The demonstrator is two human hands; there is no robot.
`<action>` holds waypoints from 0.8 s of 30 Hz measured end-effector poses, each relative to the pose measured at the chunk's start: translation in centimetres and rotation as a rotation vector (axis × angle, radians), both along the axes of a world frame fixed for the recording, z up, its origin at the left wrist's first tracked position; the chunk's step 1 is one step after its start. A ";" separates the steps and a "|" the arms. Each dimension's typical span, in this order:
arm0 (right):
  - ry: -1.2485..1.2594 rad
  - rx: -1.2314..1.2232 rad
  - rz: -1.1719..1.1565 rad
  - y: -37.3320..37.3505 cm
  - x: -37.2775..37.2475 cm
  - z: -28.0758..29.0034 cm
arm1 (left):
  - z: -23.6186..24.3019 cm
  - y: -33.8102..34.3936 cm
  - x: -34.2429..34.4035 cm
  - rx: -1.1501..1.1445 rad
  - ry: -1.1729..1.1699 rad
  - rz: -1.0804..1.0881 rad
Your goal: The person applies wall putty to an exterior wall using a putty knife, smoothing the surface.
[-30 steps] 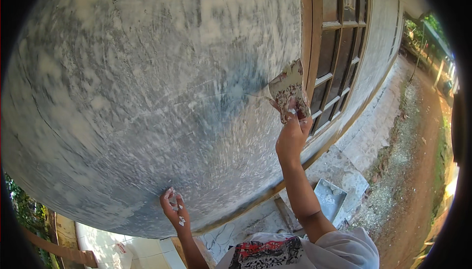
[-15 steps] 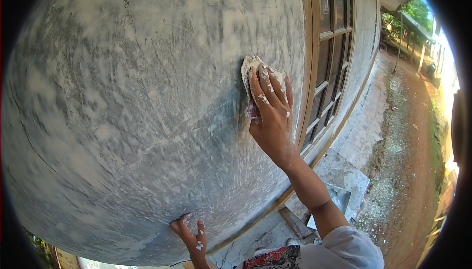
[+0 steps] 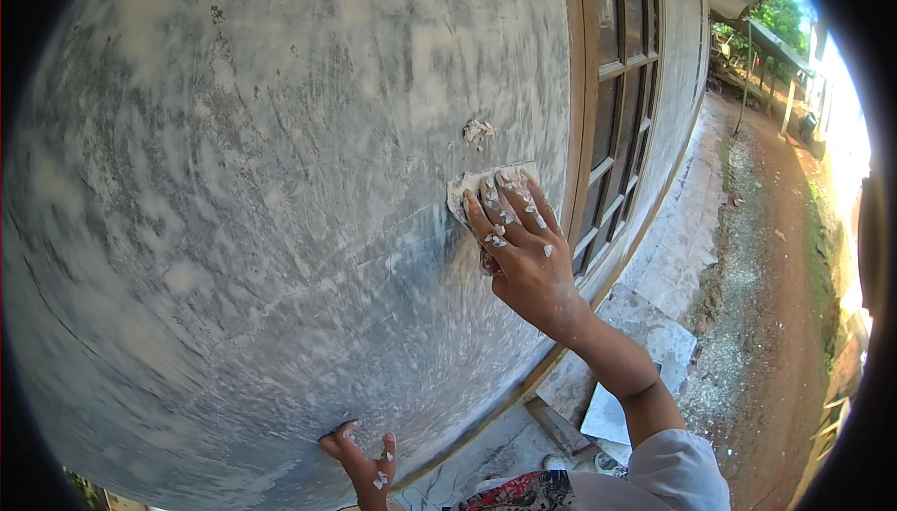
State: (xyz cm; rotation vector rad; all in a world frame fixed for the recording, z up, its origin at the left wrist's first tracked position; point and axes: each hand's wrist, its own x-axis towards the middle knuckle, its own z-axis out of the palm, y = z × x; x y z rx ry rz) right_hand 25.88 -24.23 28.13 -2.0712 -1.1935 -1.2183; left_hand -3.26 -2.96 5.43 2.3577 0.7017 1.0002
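Observation:
My right hand presses a flat putty spreader against the grey wall, close to the window frame. White putty coats the spreader's upper edge, and flecks of it stick to my fingers and knuckles. Just above the spreader a lump of white putty clings to the wall. Lower down, my left hand touches the wall with its fingertips, thumb apart, holding nothing. Some putty flecks show on that thumb.
A brown wooden window frame with several panes runs along the wall at right. Below my right arm a pale tray rests on the paving, beside a wooden piece. A dirt path lies farther right.
My right hand has slid down the wall with the spreader, leaving a putty lump above it. My left hand stays at nearly the same spot on the wall.

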 end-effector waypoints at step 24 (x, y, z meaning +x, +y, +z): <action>-0.053 0.208 0.218 1.9 2.1 0.8 | 0.5 -0.6 -0.9 0.012 -0.029 0.040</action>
